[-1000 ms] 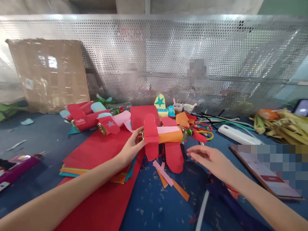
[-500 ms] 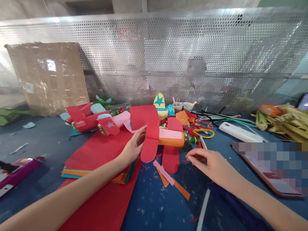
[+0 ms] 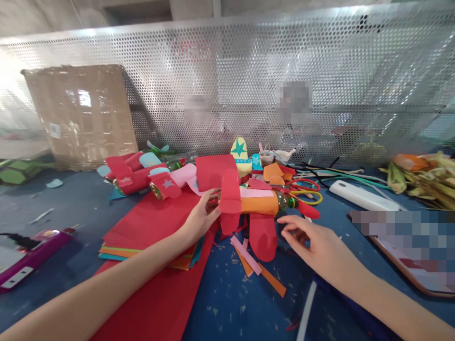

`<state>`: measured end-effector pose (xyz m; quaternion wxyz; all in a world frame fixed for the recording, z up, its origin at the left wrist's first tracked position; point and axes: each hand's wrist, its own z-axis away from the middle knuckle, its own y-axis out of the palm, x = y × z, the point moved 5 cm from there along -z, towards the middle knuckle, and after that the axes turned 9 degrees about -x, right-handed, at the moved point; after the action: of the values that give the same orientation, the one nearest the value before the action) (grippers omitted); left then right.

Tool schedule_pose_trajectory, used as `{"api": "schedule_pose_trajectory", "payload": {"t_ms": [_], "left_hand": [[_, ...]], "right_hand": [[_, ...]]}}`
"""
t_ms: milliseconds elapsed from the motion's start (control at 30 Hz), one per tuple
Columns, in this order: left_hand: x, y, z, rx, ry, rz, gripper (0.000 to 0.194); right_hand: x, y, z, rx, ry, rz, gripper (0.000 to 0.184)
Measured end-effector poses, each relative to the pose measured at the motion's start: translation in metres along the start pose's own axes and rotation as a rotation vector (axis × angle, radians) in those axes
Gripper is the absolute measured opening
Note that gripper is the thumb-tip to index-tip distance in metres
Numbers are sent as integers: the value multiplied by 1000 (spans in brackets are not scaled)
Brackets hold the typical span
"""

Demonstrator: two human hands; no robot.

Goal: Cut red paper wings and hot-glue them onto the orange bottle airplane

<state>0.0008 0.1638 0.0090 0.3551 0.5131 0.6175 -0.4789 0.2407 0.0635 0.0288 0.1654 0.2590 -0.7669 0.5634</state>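
Observation:
A toy plane made from a green plastic bottle (image 3: 260, 205) lies in the middle, wrapped in orange and pink sheet with red wing and tail pieces. My left hand (image 3: 203, 213) grips its left end; some of its fingers are hidden behind the red tail piece. The bottle's neck and green cap (image 3: 292, 202) point right, with a red rounded piece (image 3: 307, 209) beside them. My right hand (image 3: 308, 239) hovers just below the cap, apart from the plane, its fingers loosely bent and apart with nothing between them. Pink and orange strips (image 3: 254, 263) lie below the plane.
Red sheets (image 3: 149, 220) lie at left, with similar bottle planes (image 3: 135, 177) behind. Scissors (image 3: 307, 196), a white glue gun (image 3: 362, 195) and a phone (image 3: 401, 265) are to the right. A cardboard piece (image 3: 80, 118) leans on the perforated metal screen (image 3: 241, 71).
The plane has rolled a little in my left hand, its tail and wing pieces changing angle. A red rounded piece now shows by the cap. The view has shifted slightly left.

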Motion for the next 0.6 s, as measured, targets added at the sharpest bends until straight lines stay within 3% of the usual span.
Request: {"api": "schedule_pose_trajectory", "payload": {"t_ms": [367,500,600], "left_hand": [[2,-3,1,-106,-11,-21,39],[8,-6,0,-179,-47,-8,41],[11,-7,-1,-207,-61,20,41]], "right_hand": [[2,3,2,-49,-163,117,20],[8,-16,1,-185,-227,248,21],[11,-40,-1,-277,-185,338,30]]}}
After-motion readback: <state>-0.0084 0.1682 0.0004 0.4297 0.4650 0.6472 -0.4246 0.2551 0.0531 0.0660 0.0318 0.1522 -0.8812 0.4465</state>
